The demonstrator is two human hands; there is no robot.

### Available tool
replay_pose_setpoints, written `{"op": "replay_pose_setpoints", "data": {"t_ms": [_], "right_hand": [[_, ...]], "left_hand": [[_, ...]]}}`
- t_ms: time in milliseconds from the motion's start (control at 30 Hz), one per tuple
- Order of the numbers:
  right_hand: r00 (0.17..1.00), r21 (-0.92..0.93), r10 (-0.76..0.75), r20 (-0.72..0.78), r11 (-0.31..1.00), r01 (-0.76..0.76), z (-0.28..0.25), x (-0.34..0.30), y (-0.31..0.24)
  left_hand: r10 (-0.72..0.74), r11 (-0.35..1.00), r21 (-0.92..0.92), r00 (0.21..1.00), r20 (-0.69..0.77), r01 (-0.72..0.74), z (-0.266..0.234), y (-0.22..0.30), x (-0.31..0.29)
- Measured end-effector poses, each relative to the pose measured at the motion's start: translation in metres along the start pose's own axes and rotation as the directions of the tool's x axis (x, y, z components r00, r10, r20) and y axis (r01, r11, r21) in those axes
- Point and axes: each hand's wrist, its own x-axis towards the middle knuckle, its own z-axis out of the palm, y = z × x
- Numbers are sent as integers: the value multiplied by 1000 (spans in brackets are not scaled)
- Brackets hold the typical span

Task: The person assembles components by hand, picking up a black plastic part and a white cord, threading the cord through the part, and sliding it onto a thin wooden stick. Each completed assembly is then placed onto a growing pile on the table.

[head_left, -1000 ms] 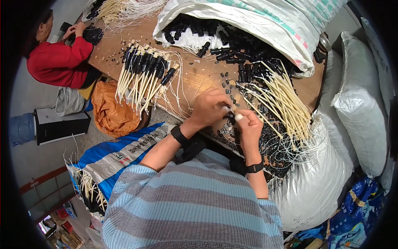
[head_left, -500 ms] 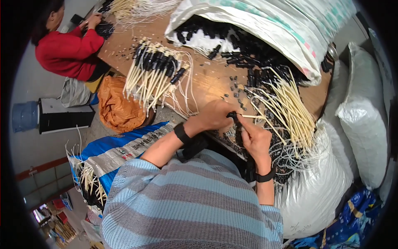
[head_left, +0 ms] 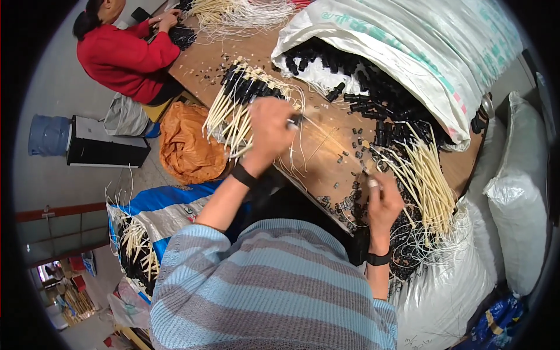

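Note:
My left hand (head_left: pixel 271 131) is closed around a black plastic fitting (head_left: pixel 296 121), above the near edge of a bundle of cream tubes with black fittings (head_left: pixel 248 87). A pale, motion-smeared strand (head_left: pixel 324 133) runs from the fitting toward the right. Over the table's front part, my right hand (head_left: pixel 384 203) has thumb and fingers pinched together; what sits between the tips is too small and blurred to tell. Small black pieces (head_left: pixel 344 154) lie scattered beside it. Just to its right is a heap of plain cream tubes (head_left: pixel 429 186) with white wires.
A white woven sack (head_left: pixel 402 44) spills black fittings (head_left: pixel 379 111) onto the brown table (head_left: pixel 321 140). At the far left, a person in a red sweater (head_left: pixel 125 61) works at the same table. An orange sack (head_left: pixel 189 143) stands left; full white sacks (head_left: pixel 516 192) stand right.
My hands have moved apart. The left went left and away with the black fitting, toward the tube bundle; the right let go of that fitting and shifted slightly right. The whole view has also shifted.

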Motion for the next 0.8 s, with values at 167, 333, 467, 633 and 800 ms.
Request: {"op": "replay_pose_setpoints", "data": {"t_ms": [167, 333, 467, 633, 800], "right_hand": [[913, -91, -266, 309, 947, 307, 12, -4, -15], [990, -163, 117, 83, 981, -102, -15, -9, 23], [899, -105, 435, -56, 892, -439, -36, -4, 48], [697, 452, 628, 346, 540, -710, -34, 20, 30], [721, 483, 505, 474, 536, -693, -75, -8, 37]], "left_hand": [[-140, 965, 222, 990, -4, 137, 5, -13, 6], [66, 889, -446, 939, 339, 99, 60, 46, 33], [248, 916, -396, 871, 425, -68, 130, 58, 51], [236, 900, -435, 801, 549, 33, 147, 69, 43], [183, 931, -358, 751, 634, 76, 125, 51, 34]]}}
